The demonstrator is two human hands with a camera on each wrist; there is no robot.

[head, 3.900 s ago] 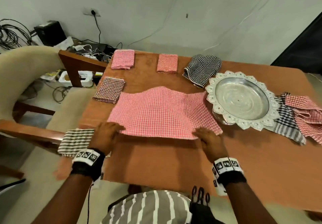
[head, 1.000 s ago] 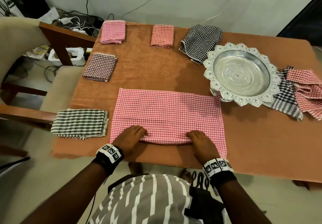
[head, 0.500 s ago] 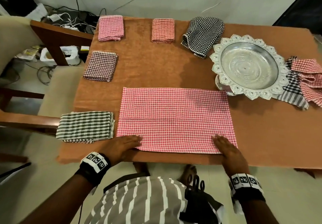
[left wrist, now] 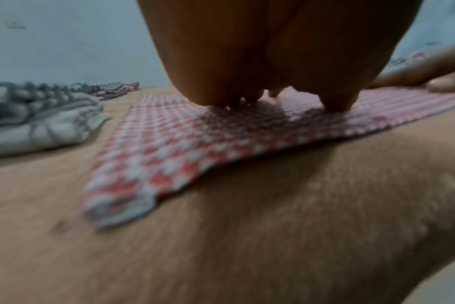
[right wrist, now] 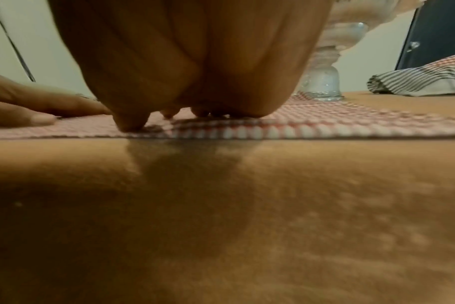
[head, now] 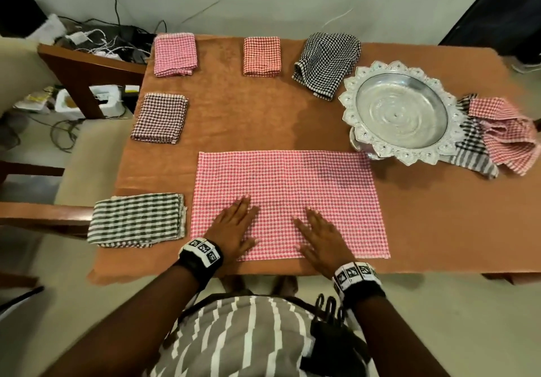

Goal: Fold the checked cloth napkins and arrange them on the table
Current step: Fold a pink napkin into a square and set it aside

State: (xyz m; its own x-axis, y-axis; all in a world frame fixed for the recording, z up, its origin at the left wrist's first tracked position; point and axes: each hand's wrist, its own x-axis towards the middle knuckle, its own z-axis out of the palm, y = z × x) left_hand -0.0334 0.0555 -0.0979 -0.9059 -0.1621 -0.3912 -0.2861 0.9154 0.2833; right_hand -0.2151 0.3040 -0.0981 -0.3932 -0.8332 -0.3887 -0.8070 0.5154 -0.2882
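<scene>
A pink checked napkin (head: 292, 189), folded into a wide rectangle, lies flat near the table's front edge. My left hand (head: 234, 224) presses flat on its near left part with straight fingers. My right hand (head: 320, 234) lies flat beside it on the near middle. Both wrist views show the palms down on the pink cloth (left wrist: 195, 144) (right wrist: 325, 123). Folded napkins lie around: grey striped (head: 137, 220) at the left, dark red checked (head: 160, 118), pink (head: 175, 54) and orange (head: 261, 56) at the back. A black checked napkin (head: 326, 63) lies loosely bunched.
A silver footed dish (head: 402, 111) with a scalloped rim stands at the right, its rim over the pink napkin's far right corner. Unfolded striped (head: 474, 154) and red checked (head: 509, 136) cloths lie beyond it. A cushioned wooden chair (head: 73, 130) stands left of the brown table (head: 248, 118).
Both hands have left the napkin's near corners and moved inward onto the cloth, now lying flat side by side on its near middle. The napkin lies in the same place.
</scene>
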